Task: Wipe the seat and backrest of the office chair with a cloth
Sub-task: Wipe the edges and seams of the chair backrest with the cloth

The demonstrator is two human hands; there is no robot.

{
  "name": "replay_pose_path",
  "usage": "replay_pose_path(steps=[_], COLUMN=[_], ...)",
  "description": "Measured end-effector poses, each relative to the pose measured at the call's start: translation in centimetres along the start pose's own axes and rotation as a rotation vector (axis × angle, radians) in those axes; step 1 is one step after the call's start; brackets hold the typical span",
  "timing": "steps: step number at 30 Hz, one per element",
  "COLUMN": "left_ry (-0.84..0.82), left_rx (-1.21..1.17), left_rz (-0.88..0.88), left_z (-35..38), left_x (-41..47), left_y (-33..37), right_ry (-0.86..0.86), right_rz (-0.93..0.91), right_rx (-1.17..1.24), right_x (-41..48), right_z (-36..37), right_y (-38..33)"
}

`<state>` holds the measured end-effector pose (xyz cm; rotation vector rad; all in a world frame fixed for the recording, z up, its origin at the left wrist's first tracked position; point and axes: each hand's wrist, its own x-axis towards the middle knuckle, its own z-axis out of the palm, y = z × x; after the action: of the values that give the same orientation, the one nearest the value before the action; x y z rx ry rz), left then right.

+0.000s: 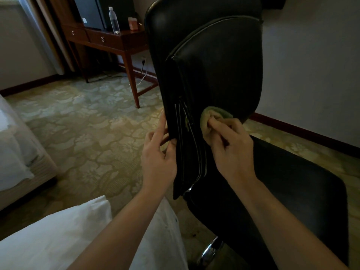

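Black chair [214,65], one cloth [207,118], two hands [157,162] [231,151]

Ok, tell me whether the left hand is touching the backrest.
Touching. The head view shows the left hand pinching the side edge of the backrest, thumb in front, fingers behind.

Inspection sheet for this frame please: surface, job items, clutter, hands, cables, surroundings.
Surface: black backrest, upright and shiny; seat below it; dirt cannot be judged in the dim light.
Job's things: green cloth, bunched, pressed on the lower backrest.
Clutter: water bottle and orange box on the wooden desk.
Hands: right hand grips the cloth; left hand holds the backrest's side edge, thumb in front.
Cables: white cable trails from near the wall socket to the carpet.
Surroundings: patterned carpet, bed at left, curtain.
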<state>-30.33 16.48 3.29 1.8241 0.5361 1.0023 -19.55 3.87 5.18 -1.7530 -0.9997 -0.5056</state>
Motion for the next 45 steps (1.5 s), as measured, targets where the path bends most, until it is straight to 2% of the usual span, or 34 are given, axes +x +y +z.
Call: replay_pose_path(steps=[4,11,16,20,23,27,30,31,37,45], left_ry=[-0.001,0.013,0.023,0.034,0.05,0.063,0.054,0.054,0.073,0.078], left_rx=[0.0,0.006,0.021,0.056,0.086,0.083,0.08,0.083,0.103,0.072], left_rz=[-0.005,-0.002,0.003,0.021,0.017,0.042,0.037,0.037,0.055,0.075], left_z=[-0.2,0.1,0.3,0.2,0.3,0.6,0.7,0.8,0.9,0.7], left_x=[-0.1,-0.3,-0.4,-0.7,-0.8,-0.9,-0.9,-0.9,-1.0,-0.8], left_y=[0.3,0.4,0.4,0.3,-0.2,-0.1,-0.1,-0.1,-0.5,-0.6], right_ry=[-0.02,-0.107,-0.005,0.003,-0.035,-0.015,-0.111,-0.132,-0.013,-0.072], right_rz=[-0.059,0.034,0.105,0.003,-0.074,0.019,0.037,0.036,-0.123,-0.043], right_rx=[0.039,0.012,0.035,0.047,-0.072,-0.142,-0.144,-0.13,-0.076,-0.111], right_x=[0.4,-4.6,-1.8,0.6,-0.8,-4.9,-5.8,-5.4,-0.2,-3.9], right_z=[0.9,0.6,-0.7,-0.5,1.2,2.1,0.9,0.5,-0.6,1.5], right_y=[-0.7,2.4,1.5,0.2,0.7,2.9,3.3,3.1,0.2,2.2])
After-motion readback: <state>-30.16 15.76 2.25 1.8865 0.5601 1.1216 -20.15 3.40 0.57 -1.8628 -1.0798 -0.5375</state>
